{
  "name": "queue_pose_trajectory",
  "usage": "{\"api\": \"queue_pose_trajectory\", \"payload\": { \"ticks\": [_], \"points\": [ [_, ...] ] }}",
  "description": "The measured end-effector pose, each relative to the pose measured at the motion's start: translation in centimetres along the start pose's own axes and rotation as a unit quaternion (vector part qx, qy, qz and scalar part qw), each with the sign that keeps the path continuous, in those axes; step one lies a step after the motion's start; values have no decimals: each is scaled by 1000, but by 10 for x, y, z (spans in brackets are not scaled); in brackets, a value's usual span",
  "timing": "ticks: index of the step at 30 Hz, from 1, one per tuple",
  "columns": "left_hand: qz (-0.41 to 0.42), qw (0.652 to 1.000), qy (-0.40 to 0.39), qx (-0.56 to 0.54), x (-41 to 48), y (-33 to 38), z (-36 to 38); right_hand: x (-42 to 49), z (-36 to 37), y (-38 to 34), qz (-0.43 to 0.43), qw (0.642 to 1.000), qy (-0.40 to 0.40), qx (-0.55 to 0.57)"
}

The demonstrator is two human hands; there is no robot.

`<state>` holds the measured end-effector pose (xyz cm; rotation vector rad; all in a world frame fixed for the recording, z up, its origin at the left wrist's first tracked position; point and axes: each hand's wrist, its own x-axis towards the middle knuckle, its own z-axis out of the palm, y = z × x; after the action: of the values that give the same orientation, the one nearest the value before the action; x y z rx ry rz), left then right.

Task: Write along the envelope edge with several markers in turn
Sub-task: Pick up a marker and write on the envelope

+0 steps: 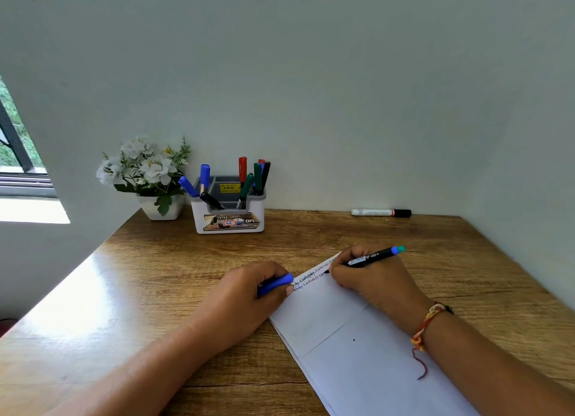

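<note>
1. Head view gives me the table [161,291], wood-grained, with the wall along its far edge; the work sits toward its near right part.
2. On it the envelope [351,331] lies skewed: its long axis runs from the near right corner of the table up and away, and the written edge is its far short end, slanting up to the right between my two hands.
3. My left hand [249,294] rests on the envelope's left far corner, fingers curled shut around a blue cap [275,284], pinning the paper.
4. My right hand [370,278] lies on the envelope, pinching the black marker [367,259] in a writing grip; the barrel points up and right, the tip down and left, touching the paper just under the existing lines.
5. I judge the coming stroke runs rightward along that slanted edge, away from the left hand; the right hand is the one already on it.
6. Spare markers stand in the holder [229,212] by the far edge, well apart from both hands.
</note>
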<state>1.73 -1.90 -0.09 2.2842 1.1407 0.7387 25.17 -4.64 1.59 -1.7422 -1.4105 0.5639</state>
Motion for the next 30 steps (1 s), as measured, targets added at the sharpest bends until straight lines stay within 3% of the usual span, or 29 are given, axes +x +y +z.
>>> {"api": "queue_pose_trajectory", "payload": {
  "ticks": [30],
  "points": [
    [-2,1000,-4,2,0,0,0,4,1,0,46,999,4,2]
  ]
}}
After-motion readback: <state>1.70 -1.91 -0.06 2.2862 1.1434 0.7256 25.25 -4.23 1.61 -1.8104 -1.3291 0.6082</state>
